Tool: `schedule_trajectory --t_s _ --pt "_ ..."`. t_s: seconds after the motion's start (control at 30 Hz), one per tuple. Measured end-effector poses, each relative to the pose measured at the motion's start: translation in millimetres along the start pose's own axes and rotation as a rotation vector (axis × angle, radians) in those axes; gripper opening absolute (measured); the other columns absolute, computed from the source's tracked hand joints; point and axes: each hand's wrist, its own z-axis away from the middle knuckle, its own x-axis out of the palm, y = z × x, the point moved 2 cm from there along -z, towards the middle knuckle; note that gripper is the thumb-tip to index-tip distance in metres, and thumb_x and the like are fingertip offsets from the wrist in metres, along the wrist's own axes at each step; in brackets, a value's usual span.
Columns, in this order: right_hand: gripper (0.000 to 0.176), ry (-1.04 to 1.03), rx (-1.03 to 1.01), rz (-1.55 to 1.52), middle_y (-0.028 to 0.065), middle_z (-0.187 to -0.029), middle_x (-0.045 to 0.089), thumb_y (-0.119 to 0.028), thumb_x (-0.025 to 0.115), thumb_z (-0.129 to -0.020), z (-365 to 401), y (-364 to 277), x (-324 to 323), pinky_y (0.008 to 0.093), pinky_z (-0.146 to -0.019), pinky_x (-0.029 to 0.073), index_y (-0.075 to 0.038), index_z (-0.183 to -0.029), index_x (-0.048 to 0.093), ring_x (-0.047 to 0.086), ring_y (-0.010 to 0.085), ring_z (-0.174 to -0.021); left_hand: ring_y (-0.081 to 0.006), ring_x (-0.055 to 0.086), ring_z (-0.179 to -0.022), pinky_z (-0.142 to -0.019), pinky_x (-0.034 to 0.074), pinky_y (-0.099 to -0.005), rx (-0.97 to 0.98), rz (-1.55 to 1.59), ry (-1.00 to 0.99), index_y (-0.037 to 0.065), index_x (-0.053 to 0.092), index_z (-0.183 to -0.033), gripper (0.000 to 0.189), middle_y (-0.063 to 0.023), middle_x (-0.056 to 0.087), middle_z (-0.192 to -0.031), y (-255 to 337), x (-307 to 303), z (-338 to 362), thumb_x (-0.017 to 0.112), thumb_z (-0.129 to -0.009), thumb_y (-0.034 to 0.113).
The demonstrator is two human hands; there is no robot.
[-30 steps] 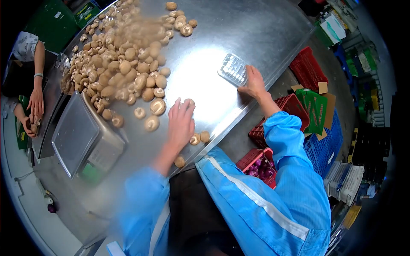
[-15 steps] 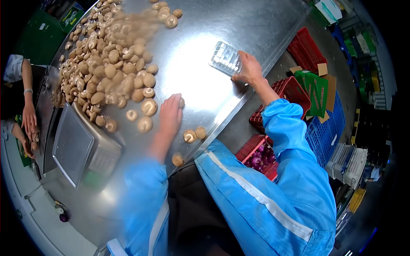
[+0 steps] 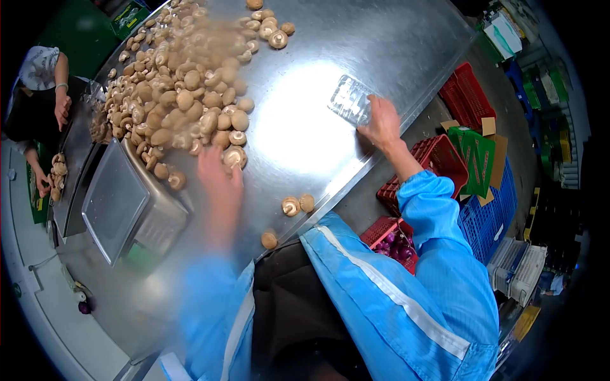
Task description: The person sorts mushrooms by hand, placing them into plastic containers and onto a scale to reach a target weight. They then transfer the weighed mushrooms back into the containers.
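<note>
A large heap of brown mushrooms [image 3: 184,98] lies on the steel table [image 3: 305,133]. My left hand [image 3: 219,178], partly blurred, is at the heap's near edge, its fingers around a mushroom [image 3: 234,157] with a pale underside. My right hand [image 3: 382,124] grips the near right end of a clear plastic tray [image 3: 349,100], which rests on the metal; no contents can be made out in it. Two mushrooms [image 3: 291,206] sit together near the front edge, and a single one [image 3: 269,239] is closer to me.
A weighing scale [image 3: 117,202] stands left of my left arm. Beyond it, a co-worker's hands [image 3: 43,181] are beside more mushrooms [image 3: 58,173]. Right of the table are red crates [image 3: 438,162], a green carton [image 3: 471,159], a blue crate [image 3: 492,219] and purple onions [image 3: 397,246].
My left hand has moved left to the heap's edge and closed around a mushroom. The small mushroom formerly beside its fingers no longer shows there. The view has shifted slightly.
</note>
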Motion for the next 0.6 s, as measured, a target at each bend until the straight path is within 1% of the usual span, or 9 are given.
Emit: schedule_trajectory --t_s 0.1,0.23,0.27,0.37,0.4,0.43,0.47,0.53,0.6 --pt "0.078 0.124 -0.079 -0.028 0.0205 -0.118 0.059 -0.017 0.080 -0.061 12 -8 4 0.0436 -0.099 0.046 0.000 -0.131 0.050 0.055 0.0382 -0.110 -0.0402 0.038 -0.136 -0.111 0.030 -0.0490 -0.069 0.009 -0.120 0.002 0.050 -0.131 0.056 -0.0174 0.051 -0.134 17 -13 26 0.067 -0.078 0.006" --pt "0.068 0.097 -0.194 -0.103 0.0231 -0.130 0.054 -0.021 0.076 -0.072 20 -20 -7 0.0469 -0.101 0.043 -0.002 -0.133 0.050 0.050 0.0406 -0.122 -0.0402 0.037 -0.137 -0.112 0.030 -0.0487 -0.063 0.038 -0.113 0.002 0.050 -0.131 0.057 -0.0166 0.051 -0.134 18 -24 48 0.068 -0.077 0.007" --pt "0.052 0.156 -0.231 -0.125 0.0212 -0.123 0.060 -0.019 0.069 -0.082 21 -25 -15 0.0451 -0.098 0.047 -0.004 -0.130 0.055 0.056 0.0372 -0.118 -0.0403 0.037 -0.137 -0.113 0.029 -0.0486 -0.073 0.035 -0.110 0.002 0.050 -0.131 0.057 -0.0166 0.051 -0.135 16 -26 49 0.068 -0.077 0.007" --pt "0.038 0.090 -0.071 -0.348 0.0183 -0.108 0.068 -0.014 0.063 -0.090 25 -51 -44 0.0410 -0.089 0.052 -0.006 -0.127 0.059 0.066 0.0334 -0.102 -0.0395 0.036 -0.138 -0.114 0.028 -0.0483 -0.117 0.050 -0.087 0.002 0.050 -0.132 0.058 -0.0166 0.051 -0.136 12 -31 45 0.069 -0.078 0.008" --pt "0.027 0.236 -0.169 -0.398 0.0151 -0.098 0.072 -0.005 0.054 -0.098 30 -58 -42 0.0306 -0.076 0.055 -0.004 -0.124 0.060 0.072 0.0231 -0.088 -0.0387 0.036 -0.139 -0.114 0.027 -0.0481 -0.137 0.074 -0.077 0.002 0.049 -0.133 0.058 -0.0166 0.050 -0.137 14 -33 42 0.069 -0.079 0.009" --pt "0.028 0.096 -0.109 -0.579 0.0147 -0.096 0.072 -0.006 0.055 -0.097 35 -74 -50 0.0303 -0.073 0.055 -0.003 -0.124 0.061 0.073 0.0203 -0.085 -0.0380 0.035 -0.140 -0.115 0.027 -0.0479 -0.156 0.098 -0.069 0.002 0.049 -0.134 0.059 -0.0166 0.049 -0.138 16 -35 39 0.069 -0.079 0.010" --pt "0.027 -0.062 -0.100 -0.700 0.0134 -0.096 0.073 -0.007 0.055 -0.098 39 -86 -49 0.0304 -0.072 0.056 -0.001 -0.124 0.061 0.073 0.0197 -0.083 -0.0359 0.041 -0.135 -0.111 0.032 -0.0468 -0.188 0.135 -0.078 0.002 0.049 -0.134 0.056 -0.0166 0.052 -0.135 21 -40 37 0.068 -0.081 0.010" --pt "0.029 -0.371 -0.256 -0.812 0.0113 -0.089 0.071 -0.008 0.052 -0.098 51 -120 -49 0.0298 -0.070 0.056 0.001 -0.124 0.059 0.071 0.0168 -0.076 -0.0319 0.053 -0.125 -0.103 0.042 -0.0445 -0.252 0.210 -0.103 0.001 0.049 -0.133 0.052 -0.0165 0.056 -0.130 31 -49 34 0.066 -0.085 0.012" --pt "0.028 -0.578 -0.393 -0.898 0.0097 -0.087 0.070 -0.010 0.052 -0.097 64 -155 -42 0.0291 -0.065 0.055 -0.001 -0.123 0.060 0.068 0.0148 -0.066 -0.0251 0.064 -0.097 -0.079 0.051 -0.0362 -0.580 0.634 -0.331 0.000 0.051 -0.129 0.042 -0.0161 0.062 -0.117 27 -50 44 0.062 -0.091 0.013"
